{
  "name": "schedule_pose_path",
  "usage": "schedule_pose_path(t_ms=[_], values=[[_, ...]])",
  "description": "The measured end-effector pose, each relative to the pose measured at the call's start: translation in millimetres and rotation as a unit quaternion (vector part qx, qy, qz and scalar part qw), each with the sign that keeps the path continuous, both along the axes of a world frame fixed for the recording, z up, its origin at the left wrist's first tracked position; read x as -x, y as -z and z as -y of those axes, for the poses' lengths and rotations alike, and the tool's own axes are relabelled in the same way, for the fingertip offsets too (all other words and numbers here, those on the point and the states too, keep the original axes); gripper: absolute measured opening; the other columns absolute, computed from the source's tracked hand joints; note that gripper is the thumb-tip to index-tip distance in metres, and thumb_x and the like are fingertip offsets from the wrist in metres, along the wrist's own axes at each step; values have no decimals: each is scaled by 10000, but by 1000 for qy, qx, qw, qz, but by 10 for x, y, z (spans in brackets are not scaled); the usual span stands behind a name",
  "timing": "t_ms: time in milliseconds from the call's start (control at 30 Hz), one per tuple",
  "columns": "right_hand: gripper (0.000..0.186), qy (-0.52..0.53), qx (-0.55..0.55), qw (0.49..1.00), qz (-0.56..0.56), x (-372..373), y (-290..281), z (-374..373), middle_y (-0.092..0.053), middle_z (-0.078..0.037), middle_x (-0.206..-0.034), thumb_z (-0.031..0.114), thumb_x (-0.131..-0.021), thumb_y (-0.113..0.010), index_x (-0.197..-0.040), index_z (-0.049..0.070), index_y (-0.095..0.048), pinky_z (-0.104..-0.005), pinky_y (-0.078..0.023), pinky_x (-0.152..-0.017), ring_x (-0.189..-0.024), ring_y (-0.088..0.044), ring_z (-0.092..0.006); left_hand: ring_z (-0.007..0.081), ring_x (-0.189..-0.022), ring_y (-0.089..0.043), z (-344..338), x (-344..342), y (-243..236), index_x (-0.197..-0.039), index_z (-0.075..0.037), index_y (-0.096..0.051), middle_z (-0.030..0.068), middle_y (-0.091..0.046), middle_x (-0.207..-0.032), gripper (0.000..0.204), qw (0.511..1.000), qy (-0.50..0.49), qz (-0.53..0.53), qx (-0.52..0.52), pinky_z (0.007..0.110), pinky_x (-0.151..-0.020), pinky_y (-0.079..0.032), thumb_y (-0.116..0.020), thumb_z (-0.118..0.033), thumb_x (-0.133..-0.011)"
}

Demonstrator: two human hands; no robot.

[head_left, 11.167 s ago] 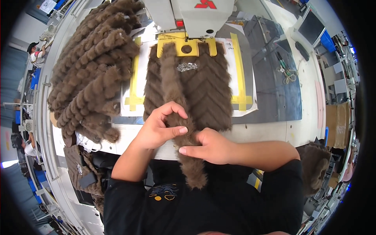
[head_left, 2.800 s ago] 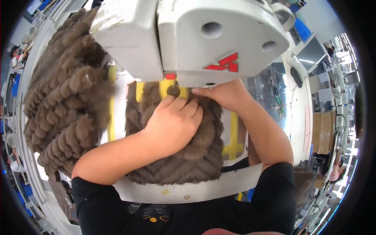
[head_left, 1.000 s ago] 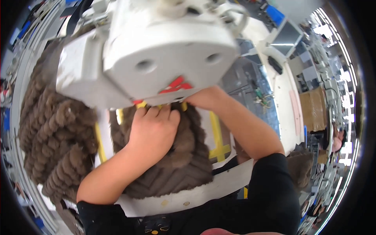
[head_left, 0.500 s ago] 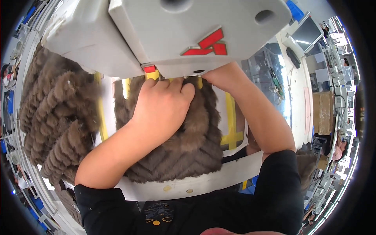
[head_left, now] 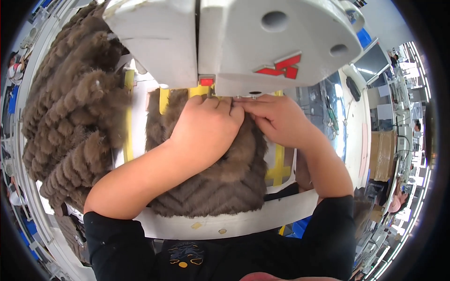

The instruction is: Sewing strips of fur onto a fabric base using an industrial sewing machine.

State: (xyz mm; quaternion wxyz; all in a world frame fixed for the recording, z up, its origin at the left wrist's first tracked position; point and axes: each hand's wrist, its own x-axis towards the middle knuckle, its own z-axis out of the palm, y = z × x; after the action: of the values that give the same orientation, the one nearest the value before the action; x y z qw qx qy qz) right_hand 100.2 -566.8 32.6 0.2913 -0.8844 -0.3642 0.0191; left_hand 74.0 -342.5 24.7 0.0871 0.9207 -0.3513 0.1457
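Observation:
A brown fur piece (head_left: 211, 194) with a chevron pattern lies on the white machine bed, under the head of a large white sewing machine (head_left: 225, 47). My left hand (head_left: 206, 126) rests on its far part, fingers curled down into the fur close to the needle area. Just to the right, my right hand (head_left: 279, 119) has its fingers together at the fur's far right edge, thumb bent beneath. The two hands nearly meet. The machine head partly hides the fingertips and the edge they grip.
A big heap of ruffled brown fur (head_left: 75, 117) lies left of the machine bed. Yellow tape strips (head_left: 280, 168) mark the bed. Scissors (head_left: 332, 119) lie on the right, with a dark monitor (head_left: 372, 61) and a cardboard box (head_left: 382, 154) beyond. Other people sit farther off.
My right hand has come out from behind the machine head, nearer and into fuller view, its thumb now visible. The view has shifted, so the machine appears farther right.

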Motion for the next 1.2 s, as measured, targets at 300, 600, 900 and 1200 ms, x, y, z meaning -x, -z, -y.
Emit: schedule_pose_path(t_ms=[300,600,900,1200], values=[[414,28,107,993,43,44,-48,-63,-743,-26,-1086,76,-854,-601,-1234,162,-741,-387,-591,-732,-926,-722,-256,197,-759,-642,-15,17,17,-834,-90,-661,44,-646,-819,136,1000,3,23,17,337,-659,-464,-654,-170,-724],[370,40,109,991,64,47,-77,-101,-739,-28,-1071,91,-862,-606,-1206,124,-738,-398,-586,-724,-925,-718,-264,200,-798,-643,-9,11,4,-857,-80,-651,58,-686,-954,157,1000,2,7,-1,345,-659,-464,-648,-139,-711],[339,46,114,991,54,55,-89,-105,-741,-27,-1085,86,-865,-590,-1166,121,-742,-406,-585,-740,-953,-715,-265,196,-814,-658,0,7,-15,-872,-84,-648,48,-703,-972,150,1000,-5,-13,-4,347,-680,-492,-648,-139,-733],[322,59,114,991,24,42,-131,-83,-752,-21,-1131,78,-868,-555,-1107,124,-766,-397,-594,-784,-985,-720,-254,196,-742,-648,32,-9,17,-820,-93,-647,36,-667,-837,93,1000,13,13,19,333,-665,-487,-653,-138,-740]])
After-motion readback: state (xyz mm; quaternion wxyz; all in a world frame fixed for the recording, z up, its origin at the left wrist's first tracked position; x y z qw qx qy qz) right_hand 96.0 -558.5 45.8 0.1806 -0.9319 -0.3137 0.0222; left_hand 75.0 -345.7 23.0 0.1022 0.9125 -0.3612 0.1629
